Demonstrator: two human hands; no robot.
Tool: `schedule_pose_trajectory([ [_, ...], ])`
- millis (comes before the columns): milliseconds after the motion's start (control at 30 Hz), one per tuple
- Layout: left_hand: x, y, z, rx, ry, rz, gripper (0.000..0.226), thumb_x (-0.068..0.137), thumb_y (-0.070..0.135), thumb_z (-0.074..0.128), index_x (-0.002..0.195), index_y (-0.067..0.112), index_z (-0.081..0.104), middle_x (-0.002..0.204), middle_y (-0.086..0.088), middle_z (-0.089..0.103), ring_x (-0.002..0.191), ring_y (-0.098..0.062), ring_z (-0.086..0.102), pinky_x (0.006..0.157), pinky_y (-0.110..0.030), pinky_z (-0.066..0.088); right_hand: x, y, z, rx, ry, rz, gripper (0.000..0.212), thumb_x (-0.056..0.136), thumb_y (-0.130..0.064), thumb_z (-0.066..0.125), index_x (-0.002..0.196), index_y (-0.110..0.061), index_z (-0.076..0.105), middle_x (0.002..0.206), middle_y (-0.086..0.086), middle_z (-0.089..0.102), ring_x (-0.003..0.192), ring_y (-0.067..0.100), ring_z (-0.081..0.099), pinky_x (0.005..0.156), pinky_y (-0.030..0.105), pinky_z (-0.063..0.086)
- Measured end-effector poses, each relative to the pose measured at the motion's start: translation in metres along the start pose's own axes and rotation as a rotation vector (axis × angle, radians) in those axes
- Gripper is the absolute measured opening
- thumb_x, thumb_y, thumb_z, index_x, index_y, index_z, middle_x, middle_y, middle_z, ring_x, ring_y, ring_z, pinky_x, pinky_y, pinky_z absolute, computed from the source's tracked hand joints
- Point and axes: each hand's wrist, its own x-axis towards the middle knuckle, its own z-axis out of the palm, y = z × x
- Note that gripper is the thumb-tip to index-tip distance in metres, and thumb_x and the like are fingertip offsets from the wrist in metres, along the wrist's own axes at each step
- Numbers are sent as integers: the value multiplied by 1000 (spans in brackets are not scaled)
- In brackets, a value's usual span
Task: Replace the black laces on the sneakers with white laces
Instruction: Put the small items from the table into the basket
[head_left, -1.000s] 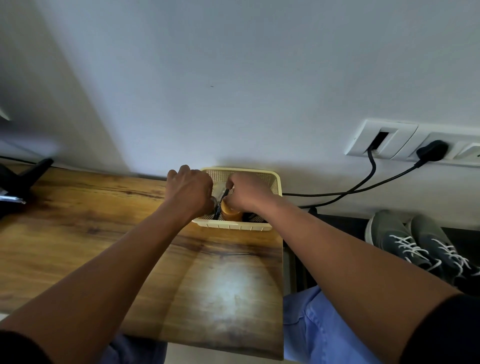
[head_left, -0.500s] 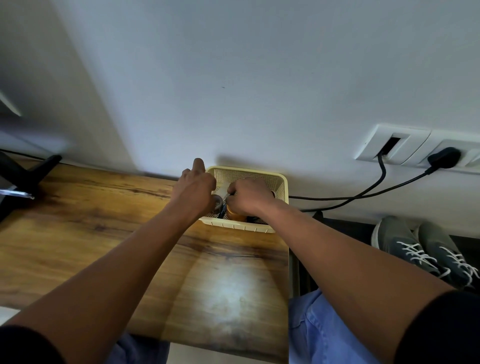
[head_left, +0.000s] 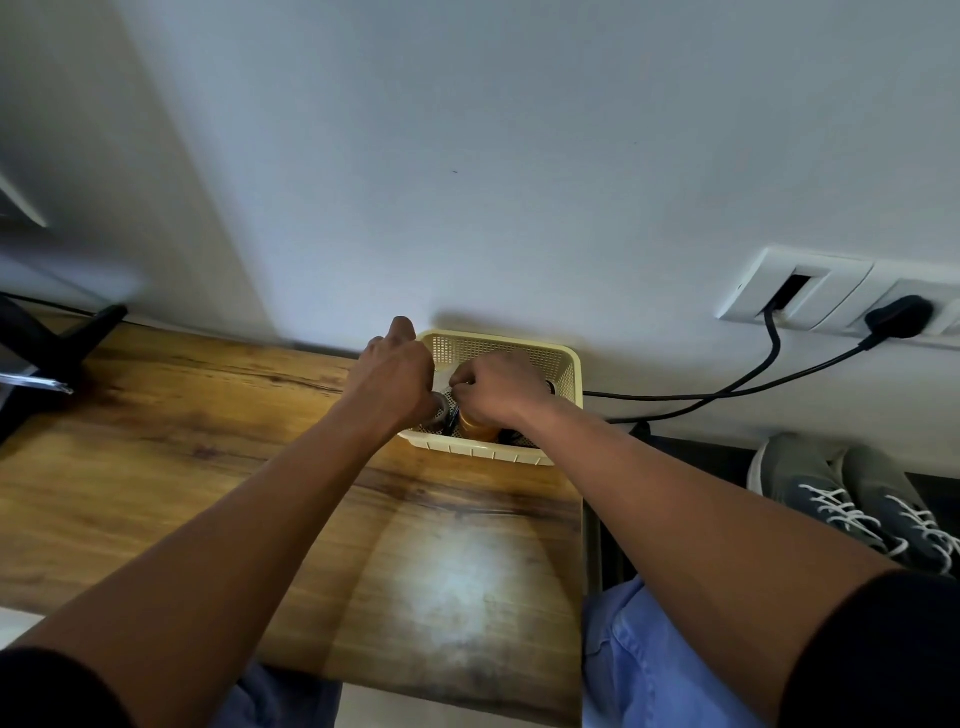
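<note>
- left hand (head_left: 397, 376) and right hand (head_left: 496, 389): fingers curl down inside the basket (head_left: 563, 364) at the desk's far right corner; what they grip cannot be told.
- basket contents: mostly covered by both hands.
- sneakers (head_left: 852, 499): toes cut off by the right picture edge.
- black stand (head_left: 47, 348): cut off at the left edge.

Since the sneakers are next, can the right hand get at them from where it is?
Probably yes. The right hand is busy in the basket on the table, but the sneakers sit low on the person's right, past the table edge, with nothing visible between.
</note>
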Motion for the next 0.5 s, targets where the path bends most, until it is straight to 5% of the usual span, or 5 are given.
schedule_pose_trajectory([
  [200,2,-2,4,-31,2,-29,30,81,27,79,108,14,77,131,-11,48,108,-38,62,87,-44,55,-1,1,0,26,7,2,36,95,-39,51,123,-33,73,137,0,65,134,35,48,109,48,43],
  [333,4,-4,10,21,-31,-26,37,85,29,75,119,15,72,144,-12,40,121,-40,53,93,-47,52,-3,0,1,-13,89,45,34,94,-43,56,117,-22,70,125,8,65,125,36,47,95,42,47],
  [500,5,-2,14,79,-80,-15,29,91,33,66,114,16,71,137,-9,41,120,-36,50,89,-47,52,-1,-2,-1,-50,69,55,46,94,-49,55,126,-20,68,136,14,55,131,38,40,103,47,43],
])
